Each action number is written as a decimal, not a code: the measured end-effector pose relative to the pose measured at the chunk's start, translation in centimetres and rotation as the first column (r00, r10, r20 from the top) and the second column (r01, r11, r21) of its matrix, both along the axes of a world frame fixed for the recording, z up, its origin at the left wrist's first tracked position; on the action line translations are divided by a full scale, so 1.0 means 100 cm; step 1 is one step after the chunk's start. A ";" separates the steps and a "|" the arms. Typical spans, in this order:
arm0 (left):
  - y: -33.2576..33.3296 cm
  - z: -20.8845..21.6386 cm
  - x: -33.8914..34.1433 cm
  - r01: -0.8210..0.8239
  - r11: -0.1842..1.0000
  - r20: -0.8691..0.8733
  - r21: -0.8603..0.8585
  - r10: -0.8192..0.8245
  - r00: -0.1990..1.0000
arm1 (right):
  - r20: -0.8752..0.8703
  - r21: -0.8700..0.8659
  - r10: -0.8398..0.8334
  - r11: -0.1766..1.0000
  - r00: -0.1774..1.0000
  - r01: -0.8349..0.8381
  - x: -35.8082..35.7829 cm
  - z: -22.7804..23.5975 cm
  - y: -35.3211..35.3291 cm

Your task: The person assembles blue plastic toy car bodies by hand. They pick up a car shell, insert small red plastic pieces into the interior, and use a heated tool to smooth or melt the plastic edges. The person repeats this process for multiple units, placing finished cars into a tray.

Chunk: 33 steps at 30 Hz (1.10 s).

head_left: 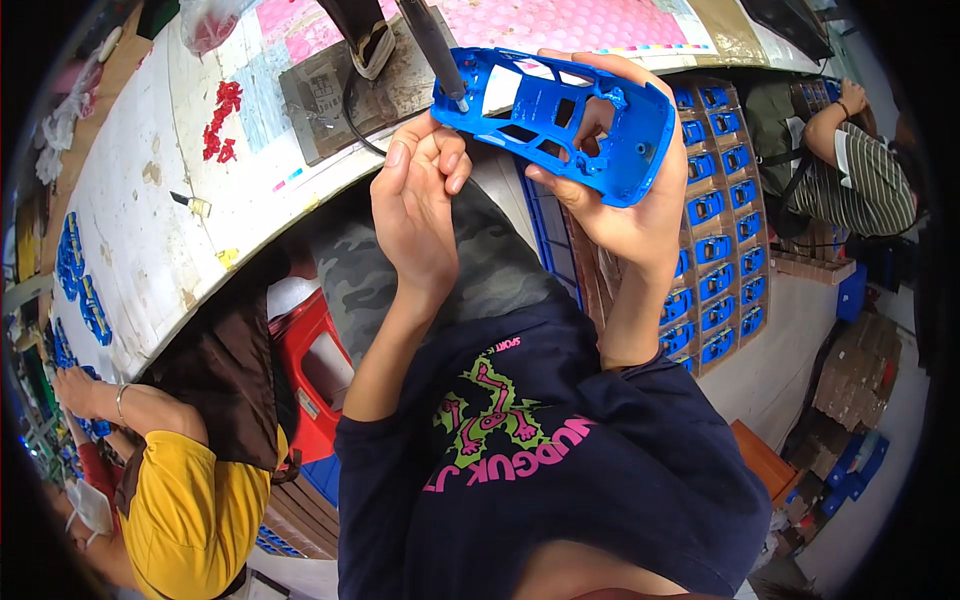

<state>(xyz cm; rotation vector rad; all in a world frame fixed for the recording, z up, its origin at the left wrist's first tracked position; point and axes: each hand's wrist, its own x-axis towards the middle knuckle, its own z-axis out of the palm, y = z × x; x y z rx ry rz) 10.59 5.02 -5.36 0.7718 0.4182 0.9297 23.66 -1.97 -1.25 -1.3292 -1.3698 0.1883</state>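
A blue plastic toy car body shell (555,118) is held up over the table's edge, its hollow inside facing me. My right hand (640,215) grips its right end, thumb along the near side and fingers around the far side. At the shell's left end, my left hand (418,195) has its fingers curled, the index finger against the corner and partly hidden behind it. A dark rod-like tool (435,50) comes down from above, its thin metal tip inside the shell's left end, close to my left fingertips.
Small red parts (222,122) lie on the white table (150,200) beside a grey metal plate (325,105). More blue pieces (80,275) lie at the far left, near a yellow-sleeved co-worker (200,510). Right of me, cardboard trays (715,225) hold blue car shells; another person (860,170) sits beyond.
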 end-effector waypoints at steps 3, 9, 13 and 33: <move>0.001 0.000 0.001 0.004 1.000 0.012 0.008 -0.004 1.000 | 0.016 -0.015 0.002 1.000 1.000 -0.002 0.001 0.002 -0.001; 0.001 -0.001 0.001 0.009 1.000 0.039 -0.008 -0.009 0.999 | 0.037 -0.029 0.017 0.999 0.999 -0.016 0.001 0.003 -0.002; -0.001 0.003 0.004 -0.028 0.999 0.026 -0.047 0.029 0.999 | 0.034 -0.029 0.022 0.999 0.999 -0.021 0.001 0.003 -0.003; -0.003 0.005 0.005 -0.032 0.998 0.017 -0.062 0.034 0.999 | 0.066 -0.028 0.012 1.000 0.998 -0.010 0.002 0.004 -0.003</move>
